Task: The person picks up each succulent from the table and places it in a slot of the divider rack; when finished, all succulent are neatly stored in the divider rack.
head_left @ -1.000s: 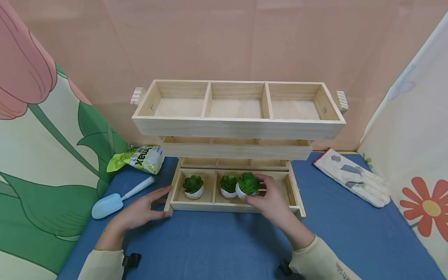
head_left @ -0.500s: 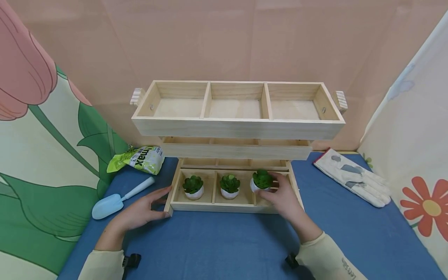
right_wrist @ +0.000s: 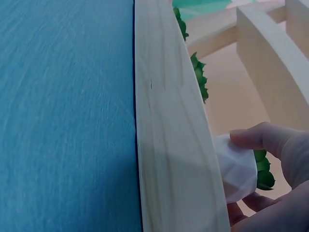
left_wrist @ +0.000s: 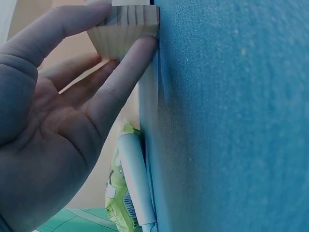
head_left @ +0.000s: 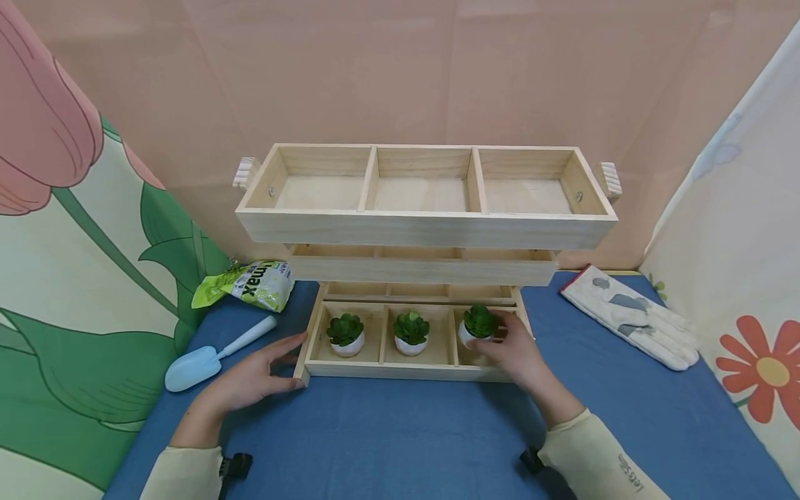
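Observation:
My right hand [head_left: 515, 347] pinches a small potted succulent [head_left: 480, 321] with a white pot over the right compartment of the wooden planter stand's [head_left: 412, 372] bottom tier. In the right wrist view, thumb and fingers hold the white pot [right_wrist: 235, 169] behind the front board; its base is hidden. Two similar succulents stand in the left compartment [head_left: 346, 333] and the middle compartment [head_left: 411, 332]. My left hand [head_left: 253, 378] holds the bottom tier's left front corner; in the left wrist view, thumb and fingers lie around the wooden end [left_wrist: 126, 36].
Above rise the middle tier [head_left: 421, 267] and the top tier [head_left: 425, 229], overhanging the back of the bottom one. Left lie a light blue trowel [head_left: 194, 368] and a green-white bag [head_left: 259, 285]. White gloves [head_left: 631, 319] lie right on the blue cloth [head_left: 387, 437].
My right hand has carried its succulent rightward, from beside the middle succulent, past the divider, to the right compartment. The left hand stays at the stand's corner.

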A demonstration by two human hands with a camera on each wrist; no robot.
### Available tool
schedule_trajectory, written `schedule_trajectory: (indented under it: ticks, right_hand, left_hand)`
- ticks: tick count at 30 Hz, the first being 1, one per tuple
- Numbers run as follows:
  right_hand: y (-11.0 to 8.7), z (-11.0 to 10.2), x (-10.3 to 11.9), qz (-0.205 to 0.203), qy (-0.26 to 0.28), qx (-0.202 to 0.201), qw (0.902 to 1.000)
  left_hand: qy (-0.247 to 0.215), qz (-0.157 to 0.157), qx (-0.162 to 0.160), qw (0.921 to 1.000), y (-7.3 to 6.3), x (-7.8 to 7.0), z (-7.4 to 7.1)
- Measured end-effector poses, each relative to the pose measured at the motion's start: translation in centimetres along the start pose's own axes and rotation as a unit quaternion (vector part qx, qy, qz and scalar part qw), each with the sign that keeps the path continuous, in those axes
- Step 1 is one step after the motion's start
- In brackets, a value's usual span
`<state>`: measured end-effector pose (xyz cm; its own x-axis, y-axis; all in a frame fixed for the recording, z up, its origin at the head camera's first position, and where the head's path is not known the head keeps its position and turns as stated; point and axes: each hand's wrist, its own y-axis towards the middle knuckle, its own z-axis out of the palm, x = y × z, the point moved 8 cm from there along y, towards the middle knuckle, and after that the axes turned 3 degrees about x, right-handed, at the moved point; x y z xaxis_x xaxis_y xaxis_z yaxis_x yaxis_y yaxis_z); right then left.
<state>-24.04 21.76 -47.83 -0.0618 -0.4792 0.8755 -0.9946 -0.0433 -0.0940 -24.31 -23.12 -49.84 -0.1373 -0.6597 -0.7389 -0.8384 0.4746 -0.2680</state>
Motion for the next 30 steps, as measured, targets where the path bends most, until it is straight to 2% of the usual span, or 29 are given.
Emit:
schedule_trajectory:
  ticks: [11,21,30]
  right_hand:
    - [0.8,-0.3,-0.2,-0.013,-0.031,0.02,0.9992]
    - [1.1,0.1,-0.7,0.03,-0.076,0.046,0.9956]
    - [1.8,0.1,-0.9,0.032,-0.117,0.045,0.9916]
  left_hand:
    - [-0.003,-0.001,0.0,1.0,0.0,0.0,0.0]
    - [0.005,0.004,-0.001,1.0,0.0,-0.1,0.0]
    - [0.002,0.0,-0.001,1.0,0.0,0.0,-0.1]
